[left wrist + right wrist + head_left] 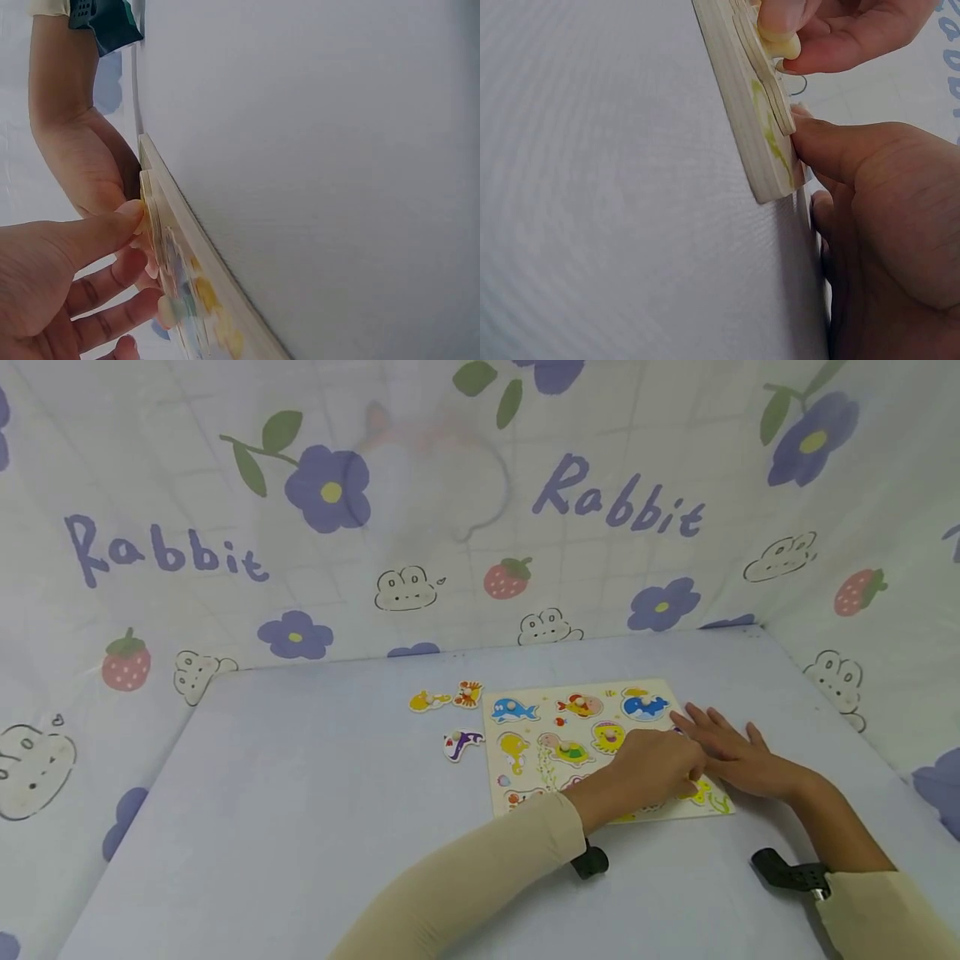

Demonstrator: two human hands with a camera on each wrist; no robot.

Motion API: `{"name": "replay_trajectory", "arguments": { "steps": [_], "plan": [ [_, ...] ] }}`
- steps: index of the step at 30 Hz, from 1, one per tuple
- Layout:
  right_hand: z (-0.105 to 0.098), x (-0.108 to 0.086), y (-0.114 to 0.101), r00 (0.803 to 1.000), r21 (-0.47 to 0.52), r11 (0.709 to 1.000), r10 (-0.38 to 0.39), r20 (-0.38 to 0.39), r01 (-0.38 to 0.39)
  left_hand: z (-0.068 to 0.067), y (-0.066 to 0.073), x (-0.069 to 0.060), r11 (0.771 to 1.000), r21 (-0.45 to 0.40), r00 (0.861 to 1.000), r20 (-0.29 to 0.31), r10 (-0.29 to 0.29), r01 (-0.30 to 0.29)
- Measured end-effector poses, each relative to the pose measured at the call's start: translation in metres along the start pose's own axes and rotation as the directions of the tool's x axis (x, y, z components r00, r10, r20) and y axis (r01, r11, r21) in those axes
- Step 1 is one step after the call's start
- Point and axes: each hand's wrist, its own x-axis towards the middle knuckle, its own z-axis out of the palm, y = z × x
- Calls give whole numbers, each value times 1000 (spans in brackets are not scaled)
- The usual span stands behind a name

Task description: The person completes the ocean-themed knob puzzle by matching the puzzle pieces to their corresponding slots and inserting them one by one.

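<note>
A wooden knob puzzle board (pixel 525 777) with sea-animal pieces lies on the table. Over its lower right part, my left hand (pixel 648 768) pinches the pale knob (pixel 787 49) of a yellow puzzle piece (pixel 702 793) between thumb and finger. In the right wrist view the piece (pixel 769 79) sits slightly raised on the board; whether it is fully seated I cannot tell. My right hand (pixel 742 760) rests at the board's right edge with fingers extended. Its thumb touches the board beside the piece.
Left of the board lie three loose pieces: a yellow one (pixel 429 701), an orange crab (pixel 468 694) and a purple-and-white one (pixel 462 745). The white table (pixel 300 843) meets a printed curtain (pixel 450 527) at the back. Both wrists wear black devices.
</note>
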Motion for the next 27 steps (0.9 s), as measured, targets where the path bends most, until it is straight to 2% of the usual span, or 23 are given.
{"name": "replay_trajectory", "arguments": {
  "steps": [7,27],
  "plan": [
    [0,-1,2,1000,15,1000,-20,-7,20,2,-2,-1,1000,19,999,-44,-5,6],
    [2,1,0,1000,-6,1000,6,-2,-6,3,1,1,1000,4,999,-42,-4,4]
  ]
}}
